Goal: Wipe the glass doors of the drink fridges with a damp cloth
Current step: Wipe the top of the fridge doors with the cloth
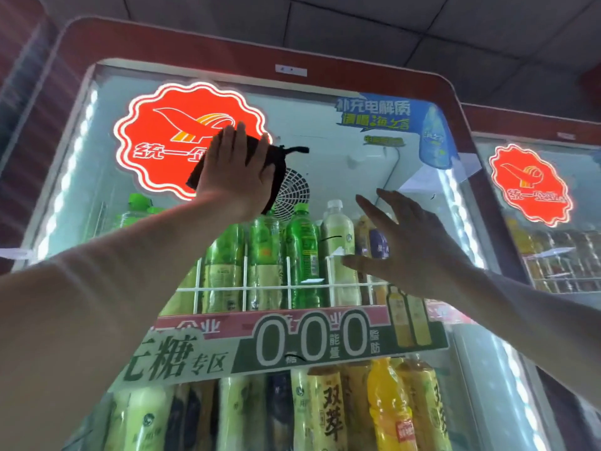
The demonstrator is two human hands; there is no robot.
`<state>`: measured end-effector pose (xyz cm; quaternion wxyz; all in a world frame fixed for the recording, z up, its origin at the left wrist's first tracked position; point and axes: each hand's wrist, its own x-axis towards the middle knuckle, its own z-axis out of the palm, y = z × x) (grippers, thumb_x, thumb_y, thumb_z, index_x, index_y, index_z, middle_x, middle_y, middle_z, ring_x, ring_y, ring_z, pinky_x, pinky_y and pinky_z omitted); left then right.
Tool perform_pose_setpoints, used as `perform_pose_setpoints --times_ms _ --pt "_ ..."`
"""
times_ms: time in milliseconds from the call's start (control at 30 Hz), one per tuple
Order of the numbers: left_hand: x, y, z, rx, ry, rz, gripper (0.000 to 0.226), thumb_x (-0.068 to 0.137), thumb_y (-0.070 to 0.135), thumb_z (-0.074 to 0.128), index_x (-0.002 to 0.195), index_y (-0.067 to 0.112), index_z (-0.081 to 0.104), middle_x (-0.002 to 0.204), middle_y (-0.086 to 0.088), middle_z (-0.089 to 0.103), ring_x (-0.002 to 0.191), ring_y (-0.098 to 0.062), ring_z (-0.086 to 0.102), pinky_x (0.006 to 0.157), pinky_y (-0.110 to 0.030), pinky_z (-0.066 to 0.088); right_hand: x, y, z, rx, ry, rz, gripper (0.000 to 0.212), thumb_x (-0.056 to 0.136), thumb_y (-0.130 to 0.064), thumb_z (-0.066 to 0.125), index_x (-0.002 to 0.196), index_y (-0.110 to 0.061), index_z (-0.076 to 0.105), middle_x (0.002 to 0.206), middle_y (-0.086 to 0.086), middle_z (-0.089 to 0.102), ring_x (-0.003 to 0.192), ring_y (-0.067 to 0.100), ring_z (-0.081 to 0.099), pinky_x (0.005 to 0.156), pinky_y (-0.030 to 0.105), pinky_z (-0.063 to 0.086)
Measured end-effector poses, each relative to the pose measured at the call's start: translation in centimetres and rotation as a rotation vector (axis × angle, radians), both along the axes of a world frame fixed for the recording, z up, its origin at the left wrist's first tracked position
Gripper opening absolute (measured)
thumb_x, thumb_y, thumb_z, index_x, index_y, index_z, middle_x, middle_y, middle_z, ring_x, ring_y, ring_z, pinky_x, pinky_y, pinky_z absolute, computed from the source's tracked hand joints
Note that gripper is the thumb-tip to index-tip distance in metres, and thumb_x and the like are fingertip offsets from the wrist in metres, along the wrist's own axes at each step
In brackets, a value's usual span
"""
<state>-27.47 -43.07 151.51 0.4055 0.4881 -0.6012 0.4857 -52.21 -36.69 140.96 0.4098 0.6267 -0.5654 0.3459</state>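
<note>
Up high, pressing a black cloth [280, 170] flat against the glass door [341, 151] of the near fridge with the left hand [234, 170], fingers [242, 141] straight and close together, gripping nothing, merely flattening the fabric. Covering the right edge of the red scalloped logo [156, 135] with cloth and palm, just left of the round fan grille [294, 193] inside. Holding the right hand [403, 245] lower and to the right, fingers spread wide and empty, in front of the top row of bottles [302, 249]; cannot tell whether touching the glass. Below, behind a white wire rail [260, 289], a green banner [312, 336] with three big zeros, then yellow bottles [390, 405]. To the right, a second fridge [536, 190] with the same red logo.
</note>
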Motion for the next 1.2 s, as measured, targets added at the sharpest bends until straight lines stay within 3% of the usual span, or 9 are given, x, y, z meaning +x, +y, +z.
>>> perform_pose_setpoints --times_ms 167,300,400,600,667,800,900,1033,1200 --pt "-2.0 -0.4 -1.8 -0.068 0.076 -0.038 0.062 0.103 0.044 0.009 0.159 0.020 -0.002 0.164 -0.020 -0.011 0.152 -0.034 -0.010 0.123 -0.046 -0.007 -3.5 -1.0 -0.6 -0.026 -0.046 -0.025 0.122 0.053 -0.101 0.006 0.157 -0.038 0.000 0.166 0.002 -0.001 0.153 0.020 -0.001 0.122 0.041 0.010" --pt "-3.9 -0.4 -5.7 -0.079 0.002 -0.038 0.063 0.101 0.045 0.001 0.158 0.019 -0.002 0.163 -0.022 -0.009 0.152 -0.036 -0.008 0.123 -0.047 -0.006 -4.7 -1.9 -0.7 -0.015 -0.061 0.005 0.120 0.054 -0.103 0.007 0.157 -0.041 0.002 0.167 0.002 -0.002 0.154 0.020 -0.002 0.122 0.042 0.009" --pt "-5.0 -0.6 -9.2 -0.063 -0.085 -0.026 0.068 0.095 0.046 -0.009 0.158 0.019 -0.004 0.164 -0.021 -0.009 0.152 -0.035 -0.008 0.123 -0.047 -0.005 -5.6 -2.9 -1.1 -0.007 -0.045 0.036 0.125 0.043 -0.105 -0.007 0.154 -0.049 0.001 0.167 -0.002 -0.003 0.154 0.019 -0.001 0.122 0.044 0.012" --pt "-4.3 -1.1 -12.2 -0.147 -0.310 -0.113 0.059 0.103 0.047 0.016 0.155 0.023 0.030 0.163 -0.015 0.019 0.151 -0.030 0.017 0.122 -0.048 0.019 -6.6 -3.8 -1.5 -0.009 -0.014 0.064 0.106 0.055 -0.100 0.002 0.151 -0.054 -0.007 0.166 -0.005 -0.012 0.154 0.016 -0.008 0.122 0.044 0.008" --pt "-4.6 -1.1 -11.9 -0.137 -0.345 -0.109 0.058 0.103 0.048 0.014 0.156 0.025 0.025 0.164 -0.013 0.015 0.152 -0.029 0.013 0.123 -0.047 0.016 -6.7 -4.1 -1.4 -0.018 0.004 0.061 0.103 0.058 -0.098 0.002 0.151 -0.054 -0.009 0.166 -0.004 -0.013 0.154 0.017 -0.009 0.123 0.044 0.007" --pt "-6.7 -0.8 -10.5 -0.063 -0.295 -0.039 0.067 0.096 0.052 -0.007 0.158 0.026 -0.003 0.165 -0.013 -0.008 0.153 -0.029 -0.009 0.124 -0.044 -0.004 -6.8 -4.5 -1.7 -0.039 0.023 0.058 0.102 0.060 -0.095 -0.001 0.152 -0.052 -0.009 0.167 -0.001 -0.012 0.154 0.020 -0.009 0.122 0.043 0.005" --pt "-8.7 -0.7 -8.7 -0.053 -0.217 -0.014 0.072 0.090 0.053 -0.014 0.157 0.026 -0.008 0.164 -0.016 -0.013 0.152 -0.031 -0.013 0.123 -0.045 -0.007 -6.8 -4.6 -1.8 -0.052 0.026 0.069 0.098 0.061 -0.093 -0.003 0.149 -0.053 -0.013 0.166 -0.001 -0.015 0.153 0.020 -0.012 0.122 0.041 0.001" --pt "-10.7 -0.4 -4.6 0.002 -0.123 0.053 0.064 0.101 0.053 -0.001 0.157 0.024 -0.012 0.163 -0.015 -0.018 0.152 -0.030 -0.014 0.123 -0.044 -0.007 -7.0 -4.7 -1.9 -0.047 0.017 0.098 0.093 0.063 -0.094 -0.002 0.146 -0.055 -0.018 0.164 -0.004 -0.022 0.152 0.017 -0.018 0.121 0.040 -0.005" --pt "-12.0 1.0 1.3 0.044 -0.094 0.065 0.066 0.103 0.055 0.009 0.159 0.023 -0.003 0.165 -0.013 -0.010 0.153 -0.027 -0.007 0.124 -0.041 0.000 -7.2 -5.4 -2.0 -0.061 0.032 0.077 0.087 0.073 -0.095 0.004 0.145 -0.055 -0.024 0.154 -0.008 -0.036 0.150 0.017 -0.025 0.119 0.040 -0.011"
